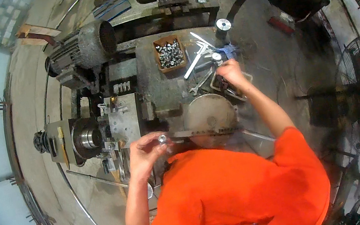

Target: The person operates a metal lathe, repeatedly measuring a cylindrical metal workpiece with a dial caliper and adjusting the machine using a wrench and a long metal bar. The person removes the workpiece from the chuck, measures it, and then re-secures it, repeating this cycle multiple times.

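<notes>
Here, at a grimy lathe, the left hand (145, 152) pinches a small metal nut (162, 139) between fingertips, just ahead of the chest. The right hand (231, 70) reaches forward, fingers curled into a tray (248, 77) beside loose wrenches (195, 60); what it grips cannot be made out. A box (170, 54) of nuts sits full beyond both hands, suggesting many pieces remain unworked. The chuck (86, 139), left of the nut, looks unloaded.

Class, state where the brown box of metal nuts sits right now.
In the head view, the brown box of nuts sits top centre on the machine bed, left of the wrenches and the right hand.
</notes>
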Motion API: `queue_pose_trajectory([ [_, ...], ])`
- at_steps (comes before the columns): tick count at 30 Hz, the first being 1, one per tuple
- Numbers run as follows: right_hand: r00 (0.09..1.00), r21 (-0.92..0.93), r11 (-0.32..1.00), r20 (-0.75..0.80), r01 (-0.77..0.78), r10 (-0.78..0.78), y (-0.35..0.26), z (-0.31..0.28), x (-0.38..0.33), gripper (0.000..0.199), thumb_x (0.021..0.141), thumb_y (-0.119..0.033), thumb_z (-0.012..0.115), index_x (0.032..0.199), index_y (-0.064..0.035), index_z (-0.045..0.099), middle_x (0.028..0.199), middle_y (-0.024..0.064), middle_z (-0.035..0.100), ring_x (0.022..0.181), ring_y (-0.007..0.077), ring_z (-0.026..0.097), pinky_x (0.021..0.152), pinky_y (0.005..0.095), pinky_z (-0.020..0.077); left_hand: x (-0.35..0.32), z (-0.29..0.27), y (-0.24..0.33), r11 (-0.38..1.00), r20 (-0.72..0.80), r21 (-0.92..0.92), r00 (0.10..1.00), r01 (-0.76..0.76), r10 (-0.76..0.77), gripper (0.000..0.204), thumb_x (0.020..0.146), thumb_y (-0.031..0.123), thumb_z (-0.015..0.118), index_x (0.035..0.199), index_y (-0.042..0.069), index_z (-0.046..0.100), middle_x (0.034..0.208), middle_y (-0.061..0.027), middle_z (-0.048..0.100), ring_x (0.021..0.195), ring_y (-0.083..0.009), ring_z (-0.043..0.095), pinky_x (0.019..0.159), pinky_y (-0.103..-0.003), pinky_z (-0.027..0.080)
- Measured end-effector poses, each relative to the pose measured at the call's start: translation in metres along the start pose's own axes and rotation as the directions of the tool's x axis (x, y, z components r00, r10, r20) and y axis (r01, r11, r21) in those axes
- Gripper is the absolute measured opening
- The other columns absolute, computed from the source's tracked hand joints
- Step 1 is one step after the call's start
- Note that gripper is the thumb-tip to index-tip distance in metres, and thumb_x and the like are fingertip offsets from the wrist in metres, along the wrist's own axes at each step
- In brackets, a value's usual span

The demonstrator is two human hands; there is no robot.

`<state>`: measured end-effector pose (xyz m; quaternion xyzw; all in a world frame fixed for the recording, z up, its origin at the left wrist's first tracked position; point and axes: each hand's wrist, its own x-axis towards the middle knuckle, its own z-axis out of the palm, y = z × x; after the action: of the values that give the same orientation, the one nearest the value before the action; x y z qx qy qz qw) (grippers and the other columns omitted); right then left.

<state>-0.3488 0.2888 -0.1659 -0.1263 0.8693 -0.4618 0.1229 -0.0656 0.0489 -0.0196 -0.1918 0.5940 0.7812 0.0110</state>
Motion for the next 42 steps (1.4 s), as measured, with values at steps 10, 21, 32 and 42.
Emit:
queue_pose_trajectory([
  [10,0.987,-0.175,0.976,-0.120,-0.130,0.110,0.015,0.092,0.101,0.028,0.054,-0.022,0.058,0.064,0.0042,0.060,0.072,0.0275,0.058,0.076,0.0416,0.058,0.073,0.0432,0.0464,-0.017,0.001,0.003,0.999,-0.290,0.018,0.956,-0.037,0.041,0.032,0.068,0.009,0.071,0.094,-0.004,0.059,0.085,-0.0093,0.059,0.066,-0.0187,0.060,0.056,-0.028,0.049],
  [21,0.979,-0.212,0.966,-0.171,-0.150,0.114,0.047,0.093,0.105,0.028,0.055,-0.024,0.059,0.064,0.0020,0.062,0.072,0.0254,0.058,0.070,0.0407,0.057,0.068,0.0429,0.0467,0.003,0.004,0.004,0.981,-0.234,-0.192,0.972,-0.033,-0.013,0.028,0.073,0.005,0.064,0.096,-0.005,0.053,0.085,-0.0111,0.057,0.059,-0.0189,0.057,0.068,-0.035,0.050],
  [32,0.993,0.000,0.997,-0.085,-0.081,0.081,0.017,0.044,0.060,0.026,0.054,-0.024,0.059,0.066,-0.0011,0.065,0.064,0.0218,0.058,0.064,0.0346,0.060,0.064,0.0360,0.0475,0.025,0.004,-0.006,0.978,-0.219,-0.205,0.972,0.038,-0.083,0.033,0.071,0.017,0.055,0.098,-0.004,0.051,0.061,-0.0093,0.052,0.051,-0.0211,0.054,0.067,-0.037,0.048],
  [42,0.988,-0.107,0.992,-0.146,-0.064,0.048,0.065,0.112,0.117,0.024,0.054,-0.023,0.060,0.056,0.0003,0.061,0.059,0.0208,0.057,0.060,0.0332,0.059,0.060,0.0394,0.0464,0.047,0.005,0.005,0.980,-0.109,-0.197,0.993,0.012,-0.035,0.032,0.071,0.012,0.049,0.098,-0.005,0.055,0.061,-0.0122,0.051,0.052,-0.0234,0.054,0.068,-0.038,0.048],
])
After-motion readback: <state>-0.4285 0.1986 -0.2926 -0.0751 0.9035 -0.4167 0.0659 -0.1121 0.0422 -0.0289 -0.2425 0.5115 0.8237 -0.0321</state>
